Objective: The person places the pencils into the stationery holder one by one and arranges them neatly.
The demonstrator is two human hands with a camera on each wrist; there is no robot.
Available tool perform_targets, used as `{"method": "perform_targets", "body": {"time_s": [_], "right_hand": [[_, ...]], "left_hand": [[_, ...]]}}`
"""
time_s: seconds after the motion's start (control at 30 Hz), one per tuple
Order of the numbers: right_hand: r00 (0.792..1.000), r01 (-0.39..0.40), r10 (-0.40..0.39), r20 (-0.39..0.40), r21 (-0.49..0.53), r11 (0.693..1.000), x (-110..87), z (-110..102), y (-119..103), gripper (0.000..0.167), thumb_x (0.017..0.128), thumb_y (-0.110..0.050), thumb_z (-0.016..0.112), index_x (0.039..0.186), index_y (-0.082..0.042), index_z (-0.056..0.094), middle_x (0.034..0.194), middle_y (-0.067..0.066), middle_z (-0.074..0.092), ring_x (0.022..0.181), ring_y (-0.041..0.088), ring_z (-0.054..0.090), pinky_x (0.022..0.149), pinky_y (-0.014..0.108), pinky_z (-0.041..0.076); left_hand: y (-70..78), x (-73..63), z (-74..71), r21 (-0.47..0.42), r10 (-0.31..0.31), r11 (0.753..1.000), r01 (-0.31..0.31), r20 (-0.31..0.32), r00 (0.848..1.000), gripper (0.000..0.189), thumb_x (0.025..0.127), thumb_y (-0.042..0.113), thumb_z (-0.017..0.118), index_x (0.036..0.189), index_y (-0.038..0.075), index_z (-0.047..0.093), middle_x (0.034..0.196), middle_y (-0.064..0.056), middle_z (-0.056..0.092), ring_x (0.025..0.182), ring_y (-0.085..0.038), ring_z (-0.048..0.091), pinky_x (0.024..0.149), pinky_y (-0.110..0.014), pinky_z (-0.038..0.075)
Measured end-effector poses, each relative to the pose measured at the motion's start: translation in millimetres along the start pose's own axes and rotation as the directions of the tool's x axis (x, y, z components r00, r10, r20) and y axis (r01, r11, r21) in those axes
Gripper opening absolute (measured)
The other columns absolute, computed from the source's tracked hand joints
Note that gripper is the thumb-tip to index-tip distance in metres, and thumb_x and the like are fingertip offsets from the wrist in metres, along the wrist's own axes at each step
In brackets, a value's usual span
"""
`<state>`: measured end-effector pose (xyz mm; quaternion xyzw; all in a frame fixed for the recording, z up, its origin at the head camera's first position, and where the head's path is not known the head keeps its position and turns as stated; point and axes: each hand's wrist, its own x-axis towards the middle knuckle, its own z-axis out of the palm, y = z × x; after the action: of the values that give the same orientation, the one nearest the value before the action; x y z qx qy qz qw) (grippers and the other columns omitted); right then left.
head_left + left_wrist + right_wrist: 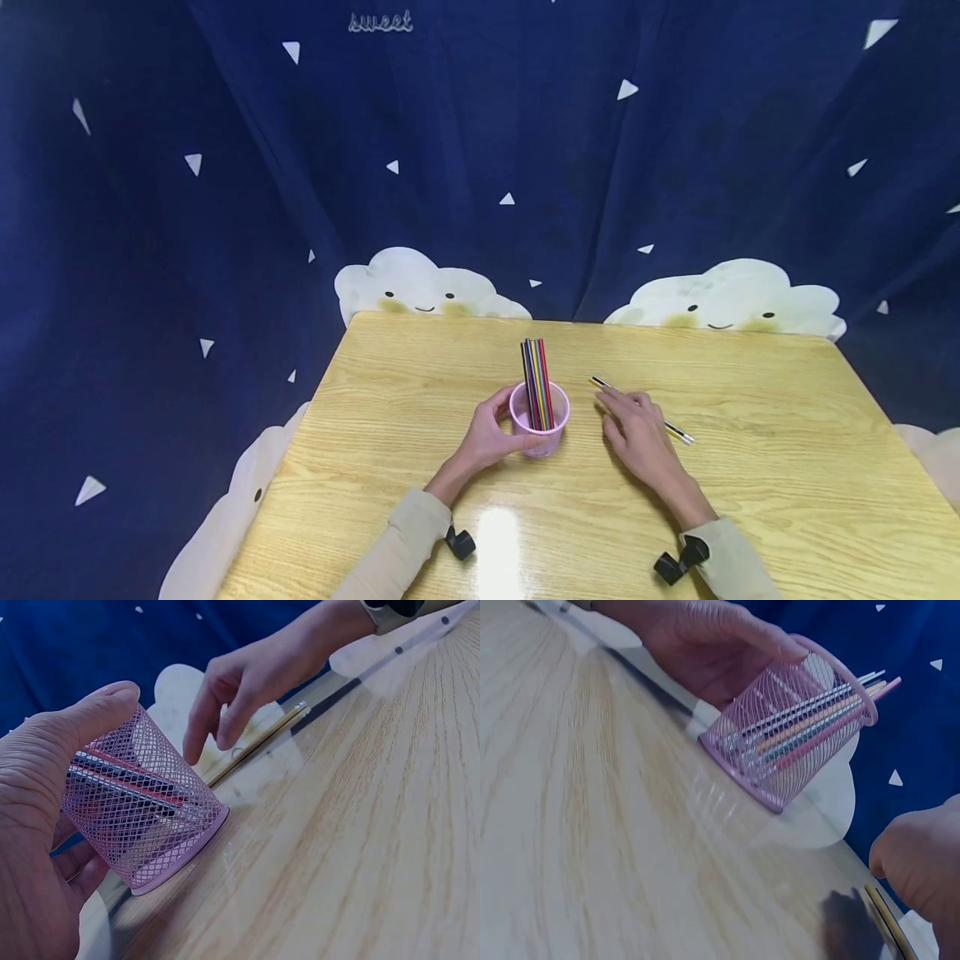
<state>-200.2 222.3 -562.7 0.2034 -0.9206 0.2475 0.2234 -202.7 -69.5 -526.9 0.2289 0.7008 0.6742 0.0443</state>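
A pink mesh pencil cup (539,443) stands upright on the table, and several coloured pencils (537,379) lean inside it. My left hand (486,435) grips the cup from its left side, thumb along the near side by the rim and fingers round the far side. To the right of the cup, yellow and black pencils (678,432) lie slantwise on the tabletop, side by side. Over their middle is my right hand (637,433), palm down, fingers reaching to the pencils with nothing gripped. In the left wrist view its fingertips point down close beside the pencils (259,742).
The light wooden table (787,433) spreads out around both hands, with its back edge by a dark blue curtain (480,150) printed with clouds and white triangles. Black wrist cameras (461,543) sit at both sleeves.
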Motion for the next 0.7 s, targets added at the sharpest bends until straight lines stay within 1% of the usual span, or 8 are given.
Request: {"method": "perform_targets", "body": {"time_s": [0.17,0.27,0.37,0.5,0.6,0.7], "right_hand": [[0.999,-0.003,0.006,0.041,-0.085,0.996,-1.3,4,9,0.039,0.096,-0.009,0.066,0.134,-0.004,0.069,0.142,0.019,0.064,0.108,0.039,0.055,0.080,0.050,0.041],[0.998,-0.018,0.027,0.064,-0.135,0.991,-1.1,6,13,0.040,0.098,-0.013,0.064,0.137,-0.006,0.067,0.145,0.019,0.062,0.112,0.041,0.054,0.082,0.052,0.041],[0.995,-0.030,0.047,0.087,-0.178,0.983,-2.1,9,14,0.041,0.099,-0.015,0.062,0.139,-0.006,0.065,0.147,0.019,0.060,0.116,0.043,0.053,0.085,0.055,0.041],[0.993,-0.027,0.052,0.109,-0.216,0.976,-5.5,13,14,0.041,0.100,-0.017,0.061,0.139,-0.004,0.064,0.147,0.018,0.059,0.120,0.045,0.053,0.088,0.059,0.042],[0.993,-0.020,0.048,0.113,-0.232,0.972,-6.4,14,12,0.040,0.101,-0.018,0.061,0.138,-0.004,0.065,0.147,0.019,0.059,0.122,0.046,0.053,0.090,0.061,0.043],[0.992,-0.008,0.040,0.116,-0.257,0.966,-5.1,15,12,0.039,0.102,-0.019,0.060,0.138,-0.005,0.066,0.148,0.018,0.059,0.126,0.046,0.052,0.093,0.062,0.042]], "left_hand": [[1.6,0.2,-0.1,0.003,0.008,1.000,-0.008,-0.005,1.000,0.081,0.073,-0.003,0.088,0.145,-0.009,0.052,0.137,-0.028,0.063,0.123,-0.051,0.060,0.109,-0.064,0.046],[1.6,0.6,0.0,0.012,0.016,1.000,-0.016,-0.011,1.000,0.081,0.073,-0.002,0.089,0.145,-0.008,0.053,0.136,-0.028,0.064,0.122,-0.051,0.060,0.108,-0.062,0.047],[0.1,0.4,0.4,0.025,0.006,1.000,-0.005,-0.017,1.000,0.081,0.073,-0.002,0.089,0.146,-0.007,0.053,0.137,-0.026,0.064,0.123,-0.048,0.061,0.109,-0.060,0.048],[-19.1,0.2,1.3,0.034,-0.015,0.999,0.015,-0.025,1.000,0.084,0.071,-0.003,0.089,0.147,-0.006,0.052,0.138,-0.025,0.064,0.124,-0.047,0.060,0.110,-0.062,0.046],[-34.4,1.7,2.0,0.036,-0.001,0.999,0.002,-0.029,1.000,0.085,0.071,-0.003,0.090,0.147,-0.006,0.052,0.138,-0.025,0.064,0.124,-0.049,0.060,0.109,-0.065,0.045],[-37.4,3.6,1.2,0.034,0.019,0.999,-0.018,-0.030,0.999,0.085,0.071,0.000,0.091,0.147,-0.003,0.053,0.137,-0.022,0.065,0.123,-0.045,0.062,0.109,-0.060,0.048]]}}
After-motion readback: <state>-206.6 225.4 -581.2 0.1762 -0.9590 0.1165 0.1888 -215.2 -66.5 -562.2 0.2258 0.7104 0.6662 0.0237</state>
